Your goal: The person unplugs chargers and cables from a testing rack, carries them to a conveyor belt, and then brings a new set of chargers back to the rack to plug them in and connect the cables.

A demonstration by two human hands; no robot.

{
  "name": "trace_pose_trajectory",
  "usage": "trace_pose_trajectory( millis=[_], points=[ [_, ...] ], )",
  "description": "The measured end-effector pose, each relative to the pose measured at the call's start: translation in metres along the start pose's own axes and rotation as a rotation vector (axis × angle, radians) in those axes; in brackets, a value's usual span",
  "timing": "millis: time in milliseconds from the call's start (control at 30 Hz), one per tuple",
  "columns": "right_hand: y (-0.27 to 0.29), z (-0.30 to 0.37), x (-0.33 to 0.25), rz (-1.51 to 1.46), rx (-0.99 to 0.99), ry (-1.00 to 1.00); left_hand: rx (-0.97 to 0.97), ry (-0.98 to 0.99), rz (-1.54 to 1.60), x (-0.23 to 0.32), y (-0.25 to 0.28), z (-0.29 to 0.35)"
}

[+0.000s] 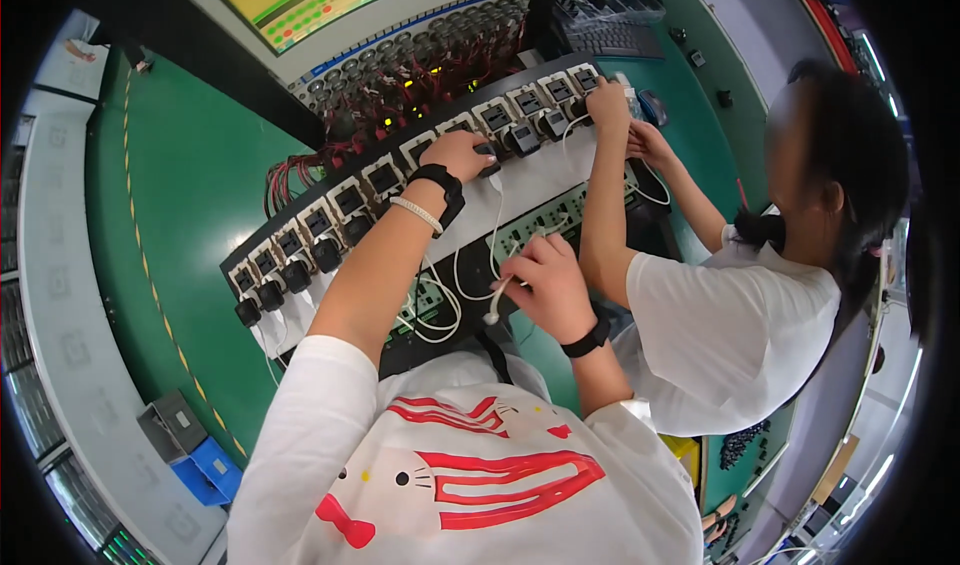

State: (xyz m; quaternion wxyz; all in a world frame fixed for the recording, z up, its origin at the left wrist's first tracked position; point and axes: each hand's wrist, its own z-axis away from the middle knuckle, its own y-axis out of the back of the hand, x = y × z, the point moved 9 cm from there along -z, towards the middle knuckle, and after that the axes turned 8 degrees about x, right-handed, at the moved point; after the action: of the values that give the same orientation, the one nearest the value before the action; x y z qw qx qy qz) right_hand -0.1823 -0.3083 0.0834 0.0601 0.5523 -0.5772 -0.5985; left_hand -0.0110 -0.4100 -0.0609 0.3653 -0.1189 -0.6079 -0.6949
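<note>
My left hand [455, 157] is closed around a black power adapter [487, 157] at the middle of a long row of sockets [383, 177]. A thin white cable [497, 215] hangs down from that adapter. Lower and to the right, my right hand [548, 283] pinches a white cable [504, 295], whose pale end [491, 318] dangles below the fingers. Behind that hand lies a green circuit board [540, 223] with small white connectors. Several more black adapters, such as one black adapter [326, 254], sit in the sockets at the left.
At my right a co-worker in a white shirt [730, 335] reaches to the row's right end, with one hand [607, 102] on a socket. A screen [320, 5] stands beyond the row above red wiring [400, 115]. A keyboard [612, 41] lies at the far right.
</note>
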Motion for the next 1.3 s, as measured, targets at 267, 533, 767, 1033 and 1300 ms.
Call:
trace_pose_trajectory(
  millis=[267, 533, 767, 1033, 1300],
  points=[
    [0.025, -0.027, 0.000, -0.670, 0.302, -0.258, -0.042, -0.097, -0.095, 0.020, -0.008, -0.009],
    [-0.107, 0.006, 0.188, -1.045, 0.582, -1.068, 0.033, -0.079, -0.027, 0.062, -0.029, -0.046],
    [-0.124, -0.004, 0.227, -0.958, 0.484, -1.113, -0.056, -0.040, -0.019, 0.050, -0.032, -0.057],
    [-0.122, -0.008, 0.236, -0.906, 0.370, -1.069, -0.064, -0.043, 0.020, 0.054, -0.031, -0.053],
    [-0.116, -0.016, 0.232, -0.826, 0.250, -0.927, -0.058, 0.005, 0.067, 0.050, -0.029, -0.051]
  ],
)
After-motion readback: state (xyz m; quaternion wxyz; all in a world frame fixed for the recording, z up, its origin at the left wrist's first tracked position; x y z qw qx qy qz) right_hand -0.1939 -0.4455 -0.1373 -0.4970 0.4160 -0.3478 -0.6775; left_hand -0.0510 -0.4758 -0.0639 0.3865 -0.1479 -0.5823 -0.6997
